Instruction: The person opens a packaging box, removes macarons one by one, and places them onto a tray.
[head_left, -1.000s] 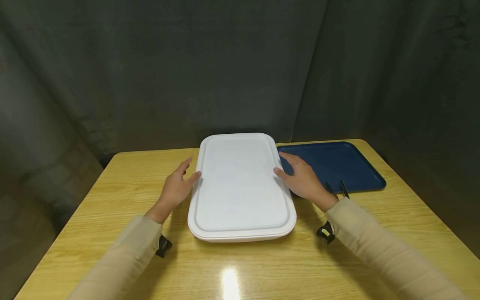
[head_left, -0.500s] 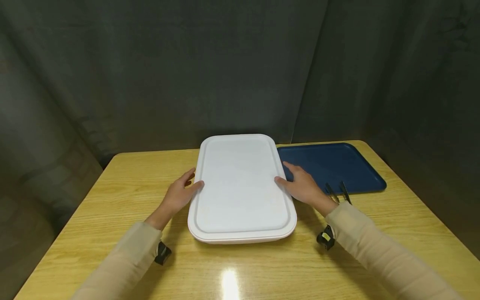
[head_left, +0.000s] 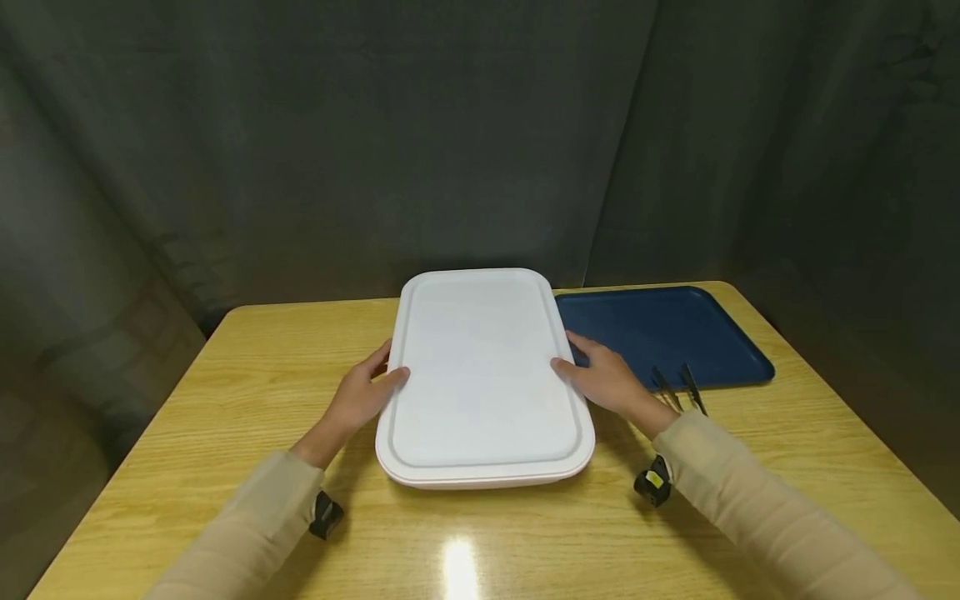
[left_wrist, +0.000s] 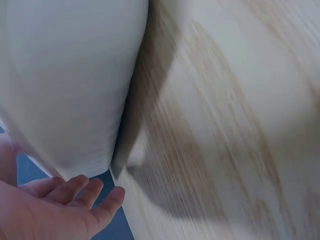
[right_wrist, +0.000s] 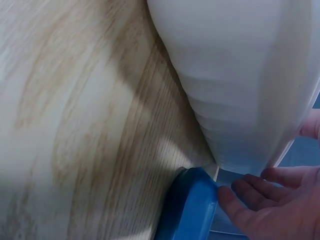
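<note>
A white lidded box point(head_left: 487, 484) with rounded corners stands lengthwise on the wooden table, its flat white lid point(head_left: 480, 375) on top. My left hand point(head_left: 358, 400) holds the lid's left edge, thumb on top and fingers beneath the rim. On the opposite edge my right hand point(head_left: 606, 382) has the same hold. In the left wrist view, the fingertips of that hand point(left_wrist: 60, 212) lie below the rim beside the box wall point(left_wrist: 70, 85). The right wrist view shows the other hand point(right_wrist: 285, 205) likewise under the rim. What the box contains is hidden.
A dark blue tray point(head_left: 660, 329) lies at the back right, close to the box. Tongs point(head_left: 692, 388) with dark tips lean at the tray's front edge, partly behind my right sleeve. A dark curtain point(head_left: 480, 142) hangs behind the wooden table point(head_left: 247, 375).
Both hands have slid slightly toward me along the lid's sides, and their fingers have closed in on the rim. The box and lid have stayed almost in place.
</note>
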